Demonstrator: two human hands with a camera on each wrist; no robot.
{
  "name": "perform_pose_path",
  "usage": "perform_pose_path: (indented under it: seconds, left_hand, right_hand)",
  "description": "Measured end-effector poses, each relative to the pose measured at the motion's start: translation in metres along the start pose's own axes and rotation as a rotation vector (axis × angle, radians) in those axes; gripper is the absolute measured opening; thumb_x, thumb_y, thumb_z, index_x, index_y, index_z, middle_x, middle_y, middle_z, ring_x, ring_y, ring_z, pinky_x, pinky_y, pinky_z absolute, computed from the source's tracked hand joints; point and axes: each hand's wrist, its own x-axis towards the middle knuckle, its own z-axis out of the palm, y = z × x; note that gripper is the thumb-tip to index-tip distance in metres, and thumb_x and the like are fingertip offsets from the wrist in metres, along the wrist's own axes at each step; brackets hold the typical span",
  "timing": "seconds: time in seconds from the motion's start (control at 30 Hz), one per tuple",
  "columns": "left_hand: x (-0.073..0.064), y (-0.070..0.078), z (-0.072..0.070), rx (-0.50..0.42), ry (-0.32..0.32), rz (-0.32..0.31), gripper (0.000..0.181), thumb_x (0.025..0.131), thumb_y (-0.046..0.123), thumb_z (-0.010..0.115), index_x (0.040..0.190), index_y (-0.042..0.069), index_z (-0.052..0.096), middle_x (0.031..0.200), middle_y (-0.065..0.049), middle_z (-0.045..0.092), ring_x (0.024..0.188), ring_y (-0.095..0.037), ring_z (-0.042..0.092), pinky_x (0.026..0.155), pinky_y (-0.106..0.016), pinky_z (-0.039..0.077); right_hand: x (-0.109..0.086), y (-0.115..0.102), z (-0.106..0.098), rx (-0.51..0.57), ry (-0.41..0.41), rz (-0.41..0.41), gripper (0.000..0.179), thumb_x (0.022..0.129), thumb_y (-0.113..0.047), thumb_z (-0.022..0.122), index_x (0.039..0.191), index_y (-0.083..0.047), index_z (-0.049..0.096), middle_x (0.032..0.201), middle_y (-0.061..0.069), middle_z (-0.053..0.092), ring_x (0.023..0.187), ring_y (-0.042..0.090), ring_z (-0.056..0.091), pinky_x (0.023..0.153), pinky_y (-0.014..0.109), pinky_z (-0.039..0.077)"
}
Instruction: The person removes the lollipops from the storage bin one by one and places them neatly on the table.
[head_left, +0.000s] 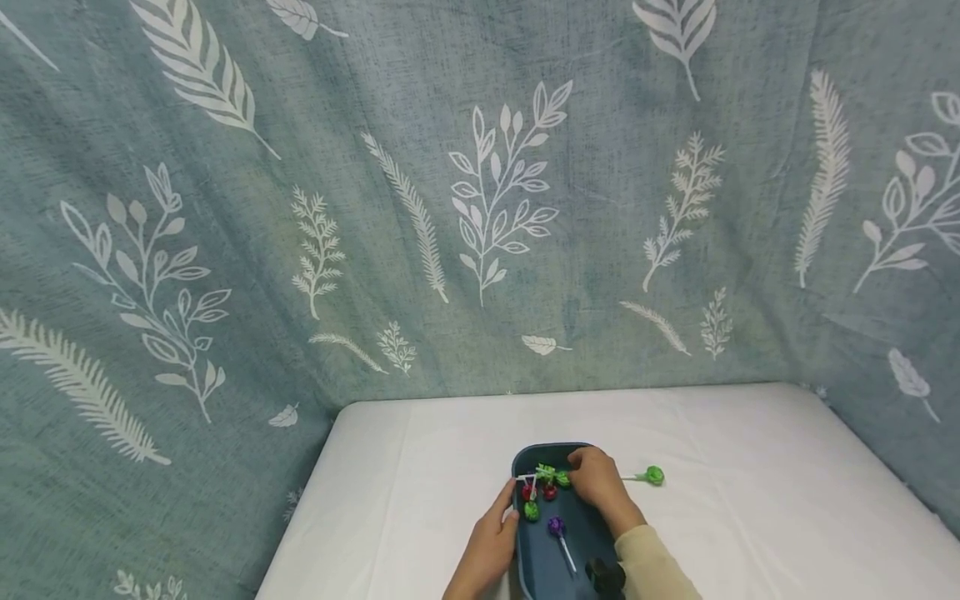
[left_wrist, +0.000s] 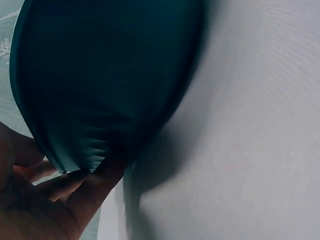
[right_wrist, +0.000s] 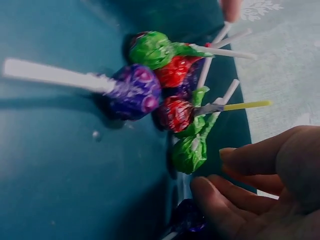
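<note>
Left hand (head_left: 486,546) grips the tray (head_left: 537,557) by its left side. Right hand (head_left: 598,483) over far end — fingers loosely bent, apart; inner green lollipop (head_left: 563,479) just left. Outer green lollipop (head_left: 655,476) right, on cloth (head_left: 727,508) — stick toward right hand, the nearer.

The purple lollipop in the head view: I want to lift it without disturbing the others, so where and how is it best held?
The purple lollipop is probably best pinched midway along its white stick, from above and the near side. Thin and straight, it points toward the near end over bare tray, while the round head sits close to the other lollipops.
</note>
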Motion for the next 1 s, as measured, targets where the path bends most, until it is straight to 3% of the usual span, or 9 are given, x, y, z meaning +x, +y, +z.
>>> perform_pose_path:
  seconds: [0.17,0.47,1.0]
  left_hand:
    - [0.000,0.000,0.000,0.020,0.014,0.020,0.045,0.094,0.019,0.039,0.139,0.020,0.031,0.136,-0.003,0.037,0.122,-0.024,0.035,0.098,-0.047,0.028]
    - [-0.003,0.003,0.000,0.015,0.013,0.050,0.045,0.094,0.016,0.039,0.139,0.016,0.031,0.132,-0.009,0.042,0.119,-0.028,0.038,0.095,-0.048,0.031]
    - [-0.002,0.001,-0.001,0.012,0.006,0.059,0.045,0.094,0.016,0.040,0.139,0.016,0.031,0.135,-0.006,0.038,0.121,-0.025,0.035,0.097,-0.047,0.029]
  right_hand:
    - [0.001,0.001,0.007,-0.061,0.002,-0.007,0.024,0.068,-0.003,0.062,0.091,-0.001,0.066,0.089,0.013,0.063,0.087,0.032,0.058,0.075,0.045,0.045]
    - [-0.001,0.002,0.015,-0.049,-0.027,-0.007,0.017,0.069,-0.009,0.068,0.085,-0.004,0.066,0.082,0.008,0.063,0.072,0.022,0.057,0.064,0.042,0.047]
    - [-0.003,0.004,0.018,-0.071,-0.021,-0.041,0.017,0.069,-0.015,0.071,0.084,-0.008,0.066,0.081,0.004,0.062,0.067,0.016,0.053,0.062,0.039,0.046]
